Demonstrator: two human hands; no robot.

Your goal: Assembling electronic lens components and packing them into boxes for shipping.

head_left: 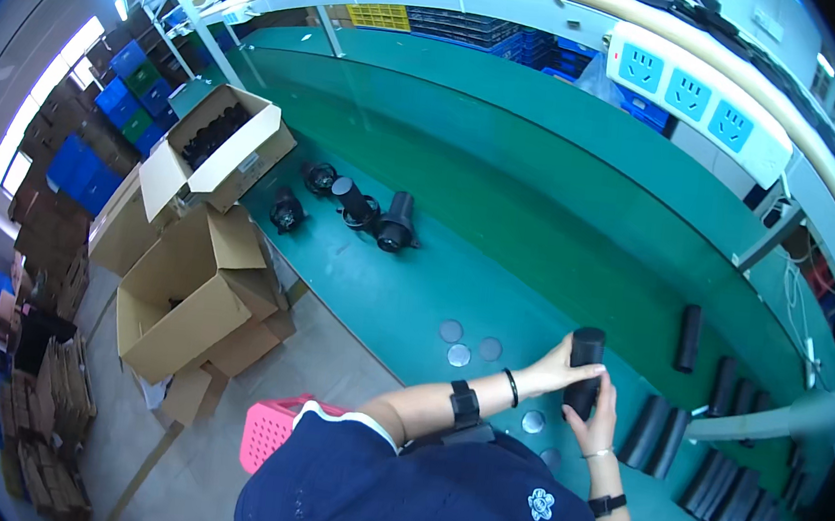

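A black cylindrical tube (587, 349) stands nearly upright over the green bench, gripped between both my hands. My left hand (554, 370) wraps its fingers round the upper left side. Lower down on the right, my right hand (595, 420) closes on the same tube, its fingers along the side. Several round grey discs lie on the bench around my hands, among them a shiny disc (459, 355) left of my left forearm and another disc (533, 421) between my arms. What is inside the tube or under it is hidden.
More black tubes (657, 434) lie in rows on the bench at right, beside a pale bar (774, 415). Several black fittings (396, 223) stand farther left. Open cardboard boxes (182, 303) and a pink stool (270, 432) are at left. A power strip (695, 96) hangs above.
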